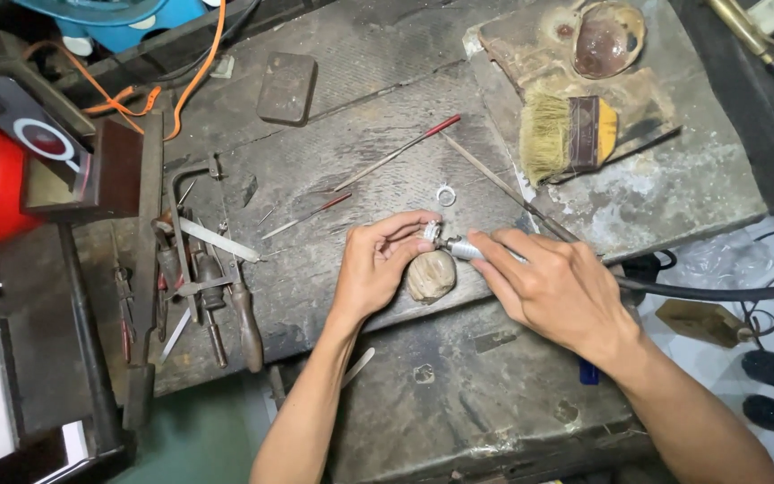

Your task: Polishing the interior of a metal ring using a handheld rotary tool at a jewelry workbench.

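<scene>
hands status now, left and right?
Left hand: closed on a small silver ring.
Right hand: closed on a silver rotary handpiece.

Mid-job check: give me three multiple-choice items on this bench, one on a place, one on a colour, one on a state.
1. Where does the brush lie?
A. far right of the bench
B. beside the red container
C. under the wrists

2. What colour are the brush bristles?
A. blue
B. yellowish
C. black

3. What is the right hand doing?
A. resting flat
B. holding a rotary handpiece
C. lifting the brush

A: the brush lies far right. B: its bristles are yellowish. B: the right hand grips the rotary handpiece, tip at the small ring in the left hand.
</scene>
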